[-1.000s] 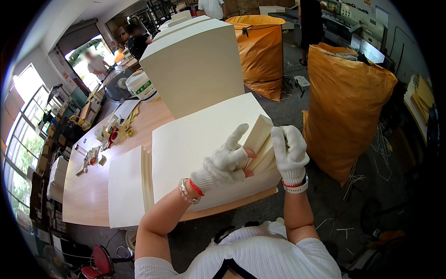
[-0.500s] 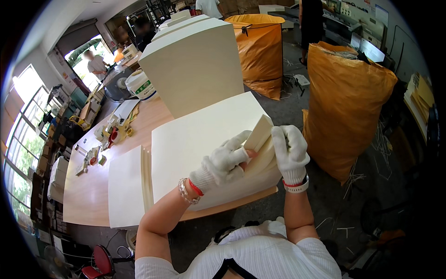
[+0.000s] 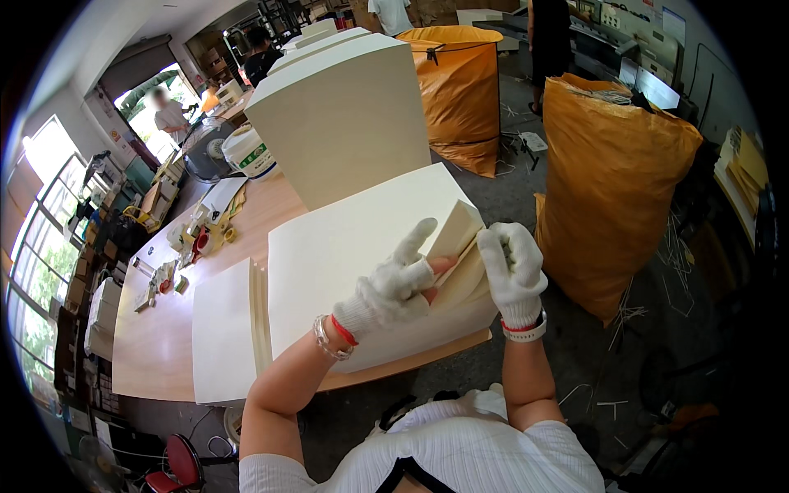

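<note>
A thick stack of large cream-white paper sheets (image 3: pixel 353 222) lies on the table in front of me. Its near right corner is lifted and bent back in a folded flap (image 3: pixel 457 230), with curved layers fanned below. My left hand (image 3: pixel 393 281), in a white glove with two bare fingertips, touches the edges of the bent sheets; its fingers are apart and one gloved finger points up, off the paper. My gloved right hand (image 3: pixel 514 267) is closed on the sheets' outer corner; the pinched edge is mostly hidden by its fingers.
Behind the stack rises a tall paper block (image 3: pixel 341 123). A thinner paper stack (image 3: pixel 222 329) lies left, near tape rolls (image 3: pixel 205 241) and a white bucket (image 3: pixel 246 152). Large orange sacks (image 3: pixel 612 197) stand to the right; paper strips litter the floor. People stand farther back.
One finger of my left hand has lifted off the folded flap and straightened. The flap's layers have spread slightly. My right hand has stayed almost in place.
</note>
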Action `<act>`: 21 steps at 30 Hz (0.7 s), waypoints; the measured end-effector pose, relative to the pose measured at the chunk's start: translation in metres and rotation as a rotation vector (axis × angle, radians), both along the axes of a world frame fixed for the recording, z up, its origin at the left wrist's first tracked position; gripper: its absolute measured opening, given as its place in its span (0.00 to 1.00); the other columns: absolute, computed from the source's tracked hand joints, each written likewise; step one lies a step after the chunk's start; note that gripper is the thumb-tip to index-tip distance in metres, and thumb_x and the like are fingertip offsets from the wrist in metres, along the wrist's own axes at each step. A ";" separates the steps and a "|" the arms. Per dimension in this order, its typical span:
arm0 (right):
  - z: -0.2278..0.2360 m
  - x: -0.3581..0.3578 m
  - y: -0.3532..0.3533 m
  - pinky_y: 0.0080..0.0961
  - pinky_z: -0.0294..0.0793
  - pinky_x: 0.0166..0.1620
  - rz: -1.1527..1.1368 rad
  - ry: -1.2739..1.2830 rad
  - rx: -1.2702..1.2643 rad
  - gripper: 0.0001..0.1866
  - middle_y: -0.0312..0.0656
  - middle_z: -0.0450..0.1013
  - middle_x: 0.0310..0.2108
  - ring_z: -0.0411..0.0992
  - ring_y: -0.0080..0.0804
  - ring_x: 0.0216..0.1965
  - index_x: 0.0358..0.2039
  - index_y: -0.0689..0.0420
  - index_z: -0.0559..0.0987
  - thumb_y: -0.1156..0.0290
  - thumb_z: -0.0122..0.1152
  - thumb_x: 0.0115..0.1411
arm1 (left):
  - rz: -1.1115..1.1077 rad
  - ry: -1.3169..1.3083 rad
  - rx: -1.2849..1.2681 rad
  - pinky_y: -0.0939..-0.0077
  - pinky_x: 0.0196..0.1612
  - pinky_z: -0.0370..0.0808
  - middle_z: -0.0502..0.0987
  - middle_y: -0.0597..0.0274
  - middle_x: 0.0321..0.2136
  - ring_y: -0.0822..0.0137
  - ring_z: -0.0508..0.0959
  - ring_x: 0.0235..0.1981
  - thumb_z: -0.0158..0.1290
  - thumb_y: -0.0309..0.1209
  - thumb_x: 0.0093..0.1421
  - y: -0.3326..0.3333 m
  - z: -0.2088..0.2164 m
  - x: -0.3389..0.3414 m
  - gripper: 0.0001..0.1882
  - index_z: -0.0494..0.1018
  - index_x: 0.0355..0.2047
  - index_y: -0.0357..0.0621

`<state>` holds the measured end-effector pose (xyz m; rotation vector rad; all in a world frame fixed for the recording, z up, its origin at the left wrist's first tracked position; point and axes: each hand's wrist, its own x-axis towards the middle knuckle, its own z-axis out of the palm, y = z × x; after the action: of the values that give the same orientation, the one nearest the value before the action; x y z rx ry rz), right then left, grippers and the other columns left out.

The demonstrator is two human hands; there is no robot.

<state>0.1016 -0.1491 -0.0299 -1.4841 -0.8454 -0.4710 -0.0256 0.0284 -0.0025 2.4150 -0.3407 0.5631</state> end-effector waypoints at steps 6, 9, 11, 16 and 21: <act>-0.002 0.002 0.005 0.32 0.69 0.29 -0.019 0.034 0.030 0.08 0.44 0.73 0.25 0.71 0.37 0.25 0.30 0.63 0.77 0.74 0.66 0.64 | -0.107 -0.011 0.026 0.70 0.40 0.79 0.64 0.32 0.66 0.56 0.83 0.40 0.58 0.11 0.48 0.003 0.002 0.005 0.19 0.81 0.39 0.42; -0.001 0.001 0.006 0.32 0.70 0.30 -0.039 0.035 0.028 0.07 0.43 0.73 0.26 0.72 0.37 0.26 0.31 0.63 0.77 0.75 0.65 0.64 | -0.038 0.074 -0.036 0.67 0.43 0.80 0.64 0.33 0.66 0.52 0.82 0.42 0.65 0.18 0.48 -0.001 0.003 0.000 0.17 0.80 0.39 0.45; 0.001 0.001 0.005 0.32 0.70 0.30 -0.034 0.000 0.027 0.06 0.43 0.74 0.26 0.72 0.37 0.26 0.31 0.63 0.77 0.76 0.65 0.64 | -0.009 0.079 -0.049 0.65 0.45 0.80 0.63 0.33 0.66 0.49 0.82 0.43 0.69 0.22 0.47 0.000 -0.001 -0.001 0.18 0.79 0.39 0.47; 0.000 0.000 0.004 0.31 0.71 0.30 -0.031 -0.048 0.019 0.05 0.42 0.74 0.26 0.72 0.36 0.26 0.31 0.62 0.78 0.77 0.65 0.63 | -0.009 0.053 -0.055 0.64 0.43 0.81 0.62 0.31 0.66 0.51 0.82 0.41 0.68 0.20 0.47 0.000 -0.001 -0.001 0.18 0.79 0.39 0.47; -0.001 0.000 0.003 0.31 0.71 0.30 -0.017 0.028 0.038 0.05 0.41 0.75 0.26 0.73 0.35 0.26 0.30 0.62 0.78 0.77 0.66 0.62 | -0.030 0.030 0.053 0.67 0.44 0.79 0.60 0.32 0.68 0.54 0.82 0.46 0.57 0.11 0.47 0.001 0.001 0.001 0.20 0.79 0.40 0.42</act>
<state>0.1016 -0.1459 -0.0305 -1.4612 -0.7981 -0.4751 -0.0249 0.0291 -0.0018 2.4621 -0.3834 0.5103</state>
